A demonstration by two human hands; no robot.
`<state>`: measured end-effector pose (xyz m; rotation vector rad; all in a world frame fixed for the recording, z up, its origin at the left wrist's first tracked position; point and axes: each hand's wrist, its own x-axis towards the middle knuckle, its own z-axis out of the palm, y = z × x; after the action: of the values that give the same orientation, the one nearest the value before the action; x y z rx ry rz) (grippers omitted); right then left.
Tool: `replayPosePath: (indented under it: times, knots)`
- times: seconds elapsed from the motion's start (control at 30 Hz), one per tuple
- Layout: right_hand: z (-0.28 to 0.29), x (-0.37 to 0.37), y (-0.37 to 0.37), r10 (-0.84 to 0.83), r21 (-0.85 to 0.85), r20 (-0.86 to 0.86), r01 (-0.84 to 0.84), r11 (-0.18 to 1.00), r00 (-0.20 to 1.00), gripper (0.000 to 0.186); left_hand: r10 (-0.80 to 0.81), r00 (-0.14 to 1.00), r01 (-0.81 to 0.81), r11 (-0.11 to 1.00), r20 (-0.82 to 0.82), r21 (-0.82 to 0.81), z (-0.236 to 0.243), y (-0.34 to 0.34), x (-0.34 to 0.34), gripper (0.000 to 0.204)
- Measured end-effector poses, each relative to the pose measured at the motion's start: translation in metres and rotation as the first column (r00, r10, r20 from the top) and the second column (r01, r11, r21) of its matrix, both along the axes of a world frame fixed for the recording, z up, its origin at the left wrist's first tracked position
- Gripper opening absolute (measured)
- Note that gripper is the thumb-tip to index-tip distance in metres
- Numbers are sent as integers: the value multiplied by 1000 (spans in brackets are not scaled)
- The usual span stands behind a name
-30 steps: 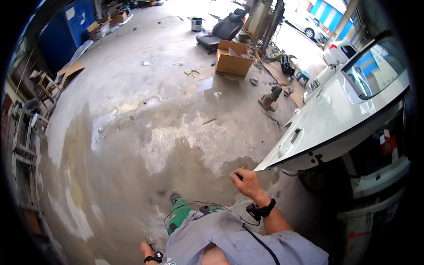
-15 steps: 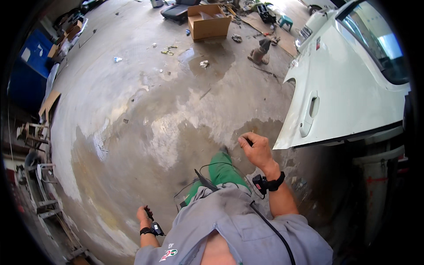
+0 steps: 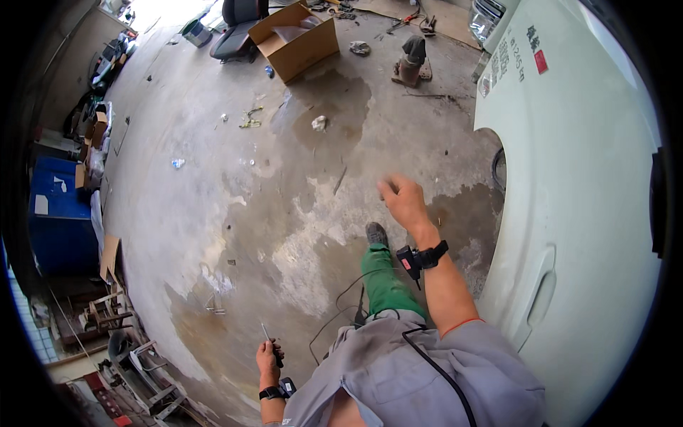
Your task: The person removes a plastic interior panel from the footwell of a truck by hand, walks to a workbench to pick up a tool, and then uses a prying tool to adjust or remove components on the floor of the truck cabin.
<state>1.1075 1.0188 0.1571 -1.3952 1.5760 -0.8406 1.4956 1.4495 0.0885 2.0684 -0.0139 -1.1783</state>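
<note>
My left hand (image 3: 267, 360) is low, in front of my body, with its fingers wrapped round the dark handle of a screwdriver (image 3: 265, 332). The thin metal shaft points up and away from me. My right hand (image 3: 405, 203) hangs over the floor ahead, its fingers curled together and the fingertips smeared by motion. Whatever lies between them, if anything, is hidden. To the right of that arm is the pale green-white side of a vehicle (image 3: 569, 192) with a door handle (image 3: 538, 295); neither hand touches it.
A cardboard box (image 3: 306, 53) stands ahead beside a black seat (image 3: 238, 32) and a bucket (image 3: 196, 34). A jack-like stand (image 3: 411, 62) is near the vehicle's front. Small litter and wet patches dot the concrete floor (image 3: 270, 164). At left are a blue bin (image 3: 57, 192) and metal frames (image 3: 146, 377).
I have stepped forward along the vehicle, and its front part has come closer. My left hand has risen, bringing the screwdriver's shaft into sight. The right hand stays closed.
</note>
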Motion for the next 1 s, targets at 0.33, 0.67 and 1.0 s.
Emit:
replayPosePath:
  times: [0.33, 0.67, 1.0]
  knots:
    - [7, -67, -140, -117, 69, -216, 135, 988, 969, 31, -46, 999, 45, 995, 10, 85, 8, -167, 26, 29]
    - [58, -209, -151, -571, -18, -382, 612, 791, 727, 31, 143, 983, -94, 930, -115, 355, -97, -308, 143, 24]
    - [-51, -250, -65, -724, 293, -440, 847, 442, 531, 25, -563, 807, 582, 809, 181, -79, -26, -731, 93, 29]
